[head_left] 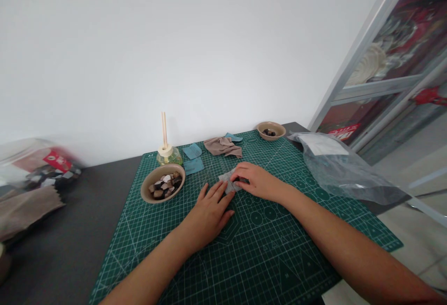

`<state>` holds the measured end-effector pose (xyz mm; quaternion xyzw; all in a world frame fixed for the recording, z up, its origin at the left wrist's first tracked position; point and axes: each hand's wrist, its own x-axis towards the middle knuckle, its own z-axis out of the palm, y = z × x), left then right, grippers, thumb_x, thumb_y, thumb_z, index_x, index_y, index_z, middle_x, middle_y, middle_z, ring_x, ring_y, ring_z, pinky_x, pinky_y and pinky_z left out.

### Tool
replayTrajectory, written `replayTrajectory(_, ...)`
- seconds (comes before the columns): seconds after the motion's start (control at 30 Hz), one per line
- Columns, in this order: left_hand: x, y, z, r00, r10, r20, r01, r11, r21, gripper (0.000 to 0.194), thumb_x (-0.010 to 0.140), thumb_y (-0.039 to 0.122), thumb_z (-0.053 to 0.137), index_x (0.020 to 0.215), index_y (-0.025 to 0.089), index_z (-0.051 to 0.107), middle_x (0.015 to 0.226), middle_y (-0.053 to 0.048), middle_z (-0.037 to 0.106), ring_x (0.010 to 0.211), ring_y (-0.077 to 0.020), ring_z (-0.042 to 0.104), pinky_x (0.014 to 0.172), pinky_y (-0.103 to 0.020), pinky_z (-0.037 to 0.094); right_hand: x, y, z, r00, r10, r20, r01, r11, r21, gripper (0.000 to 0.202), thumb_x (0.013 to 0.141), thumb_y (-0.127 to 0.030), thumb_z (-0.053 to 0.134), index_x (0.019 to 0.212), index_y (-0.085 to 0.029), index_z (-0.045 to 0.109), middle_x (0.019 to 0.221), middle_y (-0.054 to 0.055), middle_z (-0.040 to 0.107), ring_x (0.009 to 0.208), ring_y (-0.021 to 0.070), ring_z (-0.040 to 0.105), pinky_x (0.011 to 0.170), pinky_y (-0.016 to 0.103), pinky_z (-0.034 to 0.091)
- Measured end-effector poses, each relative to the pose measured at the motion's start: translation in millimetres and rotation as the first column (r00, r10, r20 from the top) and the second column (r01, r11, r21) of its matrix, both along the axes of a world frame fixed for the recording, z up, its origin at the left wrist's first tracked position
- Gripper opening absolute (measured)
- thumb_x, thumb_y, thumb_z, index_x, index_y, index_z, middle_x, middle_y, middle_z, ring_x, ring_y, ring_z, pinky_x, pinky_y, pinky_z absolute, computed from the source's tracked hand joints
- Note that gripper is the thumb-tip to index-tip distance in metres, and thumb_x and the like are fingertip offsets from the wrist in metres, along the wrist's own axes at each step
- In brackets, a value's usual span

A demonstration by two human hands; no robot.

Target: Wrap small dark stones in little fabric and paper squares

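Observation:
A small light-grey sheet lies on the green cutting mat, under and between my hands. My left hand rests flat with its fingers spread, the fingertips at the near-left edge of the sheet. Over the sheet's right side, my right hand is closed in a pinch. A dark spot shows between its thumb and fingers, but I cannot make out what it holds. Left of my left hand stands a tan bowl with several mixed stones in it.
Beyond my hands lie a crumpled brown cloth and blue sheets. A reed diffuser stands behind the stone bowl. A second bowl holds a few dark stones. Plastic bags lie at right and far left.

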<state>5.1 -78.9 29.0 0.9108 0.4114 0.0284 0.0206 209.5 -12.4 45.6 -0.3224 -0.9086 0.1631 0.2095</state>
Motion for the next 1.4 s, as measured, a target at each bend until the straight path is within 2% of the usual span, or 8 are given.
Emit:
replayTrajectory(0.23,-1.0,-0.1,-2.5,0.999,0.001,0.05,-0.001,1.0,0.016,0.04,0.095,0.032,0.044,0.134,0.019,0.043,0.145,-0.013,0.038,0.135,-0.0276,0.03,0.108,-0.054,0.025,0.8,1.5,-2.4,0.999,-0.038,0.019,0.037,0.999,0.014,0.013,0.081,-0.007,0.058,0.089,-0.016,0.063,0.089,0.005,0.06,0.087,0.0188,0.055,0.081,0.032,0.044)
replayTrajectory(0.4,-1.3,0.1,-2.3,0.999,-0.005,0.045,0.005,1.0,0.014,0.042,0.096,0.032,0.044,0.136,0.019,0.04,0.145,-0.013,0.037,0.136,-0.0277,0.029,0.107,-0.055,0.025,-1.3,-1.1,-0.2,1.0,-0.004,0.013,0.005,1.0,-0.03,0.015,0.08,-0.006,0.058,0.09,-0.016,0.061,0.092,0.005,0.06,0.087,0.0179,0.055,0.078,0.03,0.044)
replayTrajectory(0.57,-0.7,0.1,-1.1,1.0,0.0,0.015,0.0,1.0,0.005,0.043,0.095,0.032,0.046,0.136,0.018,0.041,0.146,-0.014,0.036,0.136,-0.028,0.03,0.107,-0.055,0.025,0.0,-0.3,2.1,0.999,-0.044,0.022,0.044,0.999,0.013,0.012,0.08,-0.007,0.06,0.088,-0.017,0.061,0.089,0.005,0.061,0.089,0.0196,0.055,0.081,0.033,0.043)
replayTrajectory(0.73,-0.7,0.2,-0.7,1.0,0.0,0.012,0.0,1.0,-0.004,0.044,0.095,0.031,0.047,0.137,0.018,0.04,0.146,-0.014,0.036,0.136,-0.0282,0.029,0.107,-0.055,0.025,-1.0,-1.3,2.8,1.0,0.006,0.031,-0.006,1.0,0.01,0.014,0.081,-0.007,0.059,0.09,-0.017,0.063,0.091,0.006,0.062,0.091,0.0196,0.055,0.082,0.033,0.043)
replayTrajectory(0.87,-1.0,0.6,-2.5,1.0,-0.002,0.026,0.002,1.0,0.013,0.043,0.095,0.032,0.047,0.135,0.019,0.042,0.146,-0.014,0.037,0.136,-0.0279,0.03,0.108,-0.055,0.025,-0.1,0.2,2.1,0.999,-0.011,0.04,0.009,0.999,0.044,0.013,0.08,-0.007,0.059,0.088,-0.016,0.064,0.087,0.005,0.062,0.089,0.0199,0.055,0.084,0.035,0.042)
replayTrajectory(1.07,-0.3,0.6,-0.2,1.0,0.002,0.005,-0.002,1.0,-0.001,0.045,0.094,0.031,0.048,0.137,0.018,0.04,0.146,-0.014,0.036,0.136,-0.0285,0.029,0.107,-0.055,0.026,-1.2,-0.9,1.3,1.0,0.003,0.022,-0.004,1.0,0.015,0.013,0.08,-0.006,0.059,0.089,-0.016,0.061,0.091,0.005,0.062,0.092,0.0196,0.054,0.082,0.032,0.043)
replayTrajectory(1.27,-0.7,-0.1,0.5,1.0,-0.002,-0.002,0.002,1.0,0.005,0.044,0.094,0.031,0.048,0.136,0.017,0.042,0.146,-0.015,0.036,0.136,-0.0284,0.029,0.107,-0.055,0.025,0.6,0.0,0.9,0.999,-0.052,0.011,0.051,0.998,0.019,0.011,0.08,-0.007,0.06,0.087,-0.016,0.061,0.089,0.005,0.061,0.09,0.0199,0.054,0.081,0.033,0.043)
replayTrajectory(1.4,-1.1,0.2,-1.2,1.0,-0.001,0.007,0.001,1.0,0.008,0.045,0.095,0.031,0.047,0.137,0.018,0.04,0.146,-0.014,0.036,0.136,-0.0281,0.03,0.107,-0.055,0.026,0.1,-0.1,-0.3,1.0,0.018,0.025,-0.018,1.0,0.005,0.016,0.081,-0.007,0.058,0.093,-0.016,0.064,0.094,0.006,0.061,0.092,0.0195,0.054,0.082,0.032,0.043)
